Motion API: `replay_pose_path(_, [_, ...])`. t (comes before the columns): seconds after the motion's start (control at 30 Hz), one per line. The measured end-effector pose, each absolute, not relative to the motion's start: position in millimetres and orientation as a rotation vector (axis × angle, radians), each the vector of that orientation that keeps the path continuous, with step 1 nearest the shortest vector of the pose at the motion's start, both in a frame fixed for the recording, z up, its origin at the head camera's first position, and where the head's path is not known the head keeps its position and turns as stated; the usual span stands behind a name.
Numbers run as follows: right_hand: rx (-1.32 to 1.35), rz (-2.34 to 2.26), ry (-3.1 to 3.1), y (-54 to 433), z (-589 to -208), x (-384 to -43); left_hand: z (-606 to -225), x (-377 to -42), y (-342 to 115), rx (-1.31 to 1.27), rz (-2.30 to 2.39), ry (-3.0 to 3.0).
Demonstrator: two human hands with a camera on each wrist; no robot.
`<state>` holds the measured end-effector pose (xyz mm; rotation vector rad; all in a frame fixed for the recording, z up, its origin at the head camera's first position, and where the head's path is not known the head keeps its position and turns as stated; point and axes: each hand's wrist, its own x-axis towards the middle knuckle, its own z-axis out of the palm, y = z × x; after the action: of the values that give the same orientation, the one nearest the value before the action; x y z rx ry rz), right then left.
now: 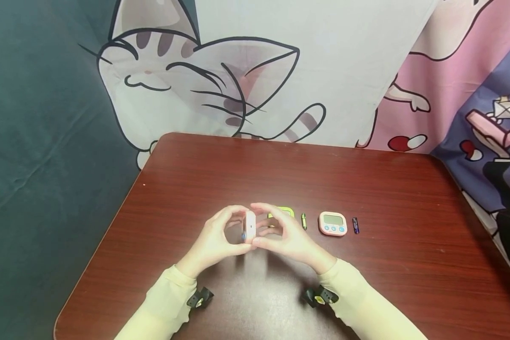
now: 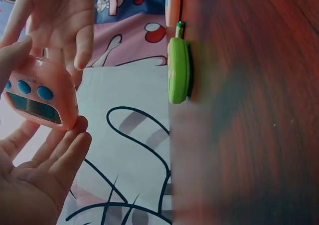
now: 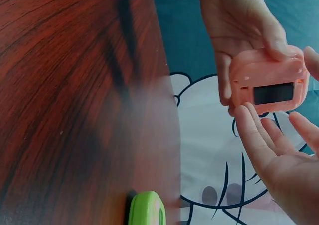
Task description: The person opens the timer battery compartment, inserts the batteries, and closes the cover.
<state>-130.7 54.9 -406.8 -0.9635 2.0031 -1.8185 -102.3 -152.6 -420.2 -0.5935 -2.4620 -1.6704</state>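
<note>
A pink digital timer [image 2: 47, 80] with blue round buttons and a small display is held upright above the table. My left hand [image 1: 214, 238] grips it between thumb and fingers. The timer's back, which bears a dark rectangle, faces my right hand [image 3: 284, 160]. That hand's fingers are spread and nearly straight, with a fingertip at the timer's edge; the right wrist view does not settle firm contact. Partly behind my right hand lies a green timer [image 1: 287, 210]. Beside it is a green battery [image 1: 303, 221].
Farther right on the brown table [image 1: 408, 245] lie another pink timer [image 1: 333, 224] and a dark blue battery [image 1: 355, 225]. A cloth printed with a cartoon cat [image 1: 153, 108] hangs behind the table.
</note>
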Motion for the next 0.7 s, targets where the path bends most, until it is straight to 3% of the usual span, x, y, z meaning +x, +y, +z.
replay_pose_path(0.7, [-1.051, -1.553, 2.401, 57.3, -413.0, -137.4, -422.8, -104.3, -162.7, -0.651, -1.201, -2.555])
